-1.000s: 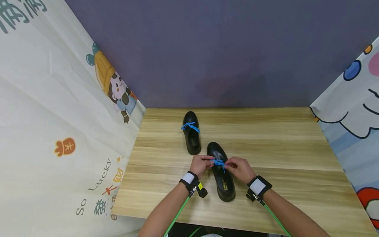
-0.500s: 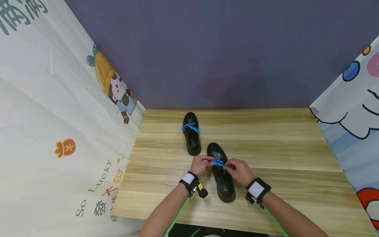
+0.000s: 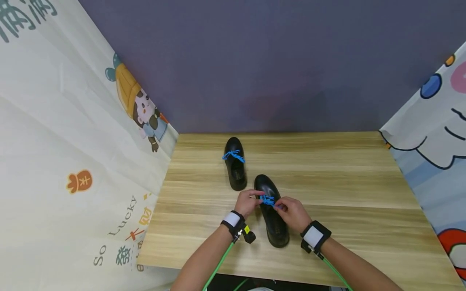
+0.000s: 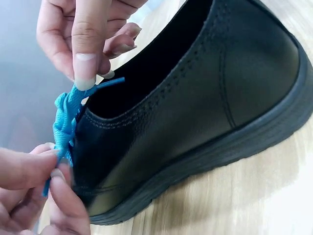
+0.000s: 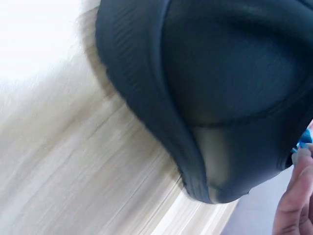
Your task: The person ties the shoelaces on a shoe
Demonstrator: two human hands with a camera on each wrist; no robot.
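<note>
Both hands are on the near shoe [image 3: 272, 212], which sits on the table [image 3: 346, 190] toe pointing away. Left hand [image 3: 247, 202] pinches one end of the blue lace [image 3: 268, 199] at the shoe's left side; left wrist view shows thumb and finger closed on the lace by the eyelets. Right hand [image 3: 295, 213] pinches the other end between thumb and fingertips, just above the shoe opening. Lace is bunched over the tongue. Second shoe [image 3: 235, 168] stands just beyond and left, blue lace [image 3: 233, 155] tied, untouched. Printed curtains hang left [image 3: 73, 141] and right [image 3: 433, 133].
</note>
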